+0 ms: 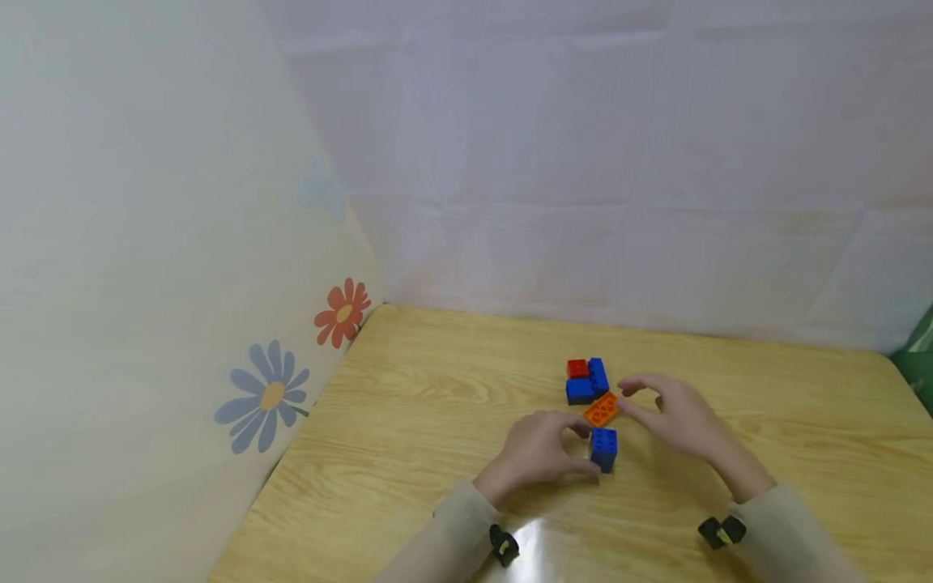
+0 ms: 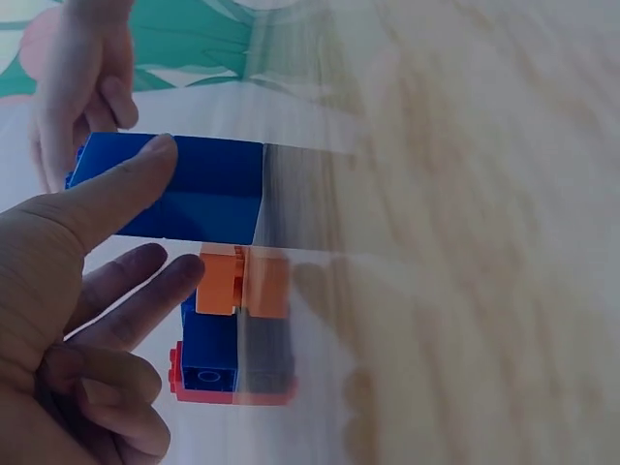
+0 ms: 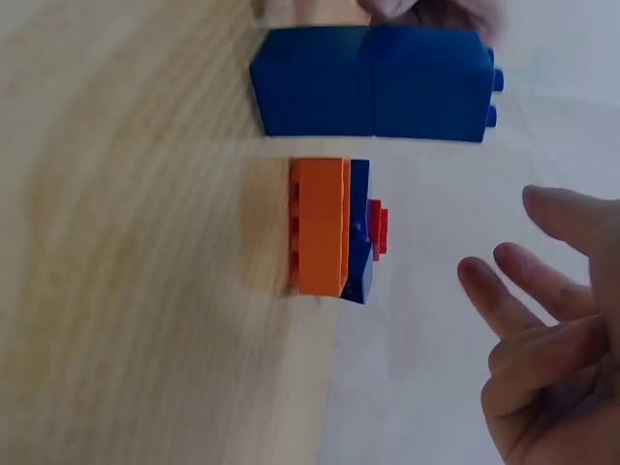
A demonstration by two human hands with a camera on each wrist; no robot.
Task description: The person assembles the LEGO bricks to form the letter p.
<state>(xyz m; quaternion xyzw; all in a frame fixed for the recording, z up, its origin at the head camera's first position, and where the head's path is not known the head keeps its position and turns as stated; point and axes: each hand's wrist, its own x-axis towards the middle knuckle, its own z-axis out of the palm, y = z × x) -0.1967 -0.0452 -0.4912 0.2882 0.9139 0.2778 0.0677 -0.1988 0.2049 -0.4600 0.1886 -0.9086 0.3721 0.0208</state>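
A stack of two blue toy bricks (image 1: 603,450) stands on the table, studs up. My left hand (image 1: 543,447) is just left of it, thumb and fingers spread to either side. In the left wrist view the thumb overlaps the near face of the blue stack (image 2: 208,189). Behind the stack an orange brick (image 1: 602,410) lies with its hollow underside up and its studs (image 3: 295,228) toward the table. My right hand (image 1: 674,413) hovers at its right, thumb and fingers apart with nothing between them; the thumb tip is close to the orange brick's edge.
Behind the orange brick sit a red brick (image 1: 577,369), a blue brick (image 1: 579,392) and a longer blue brick (image 1: 598,376), close together. The wooden table (image 1: 437,364) meets a pale back sheet (image 1: 583,202) and a flower-printed side sheet (image 1: 146,324).
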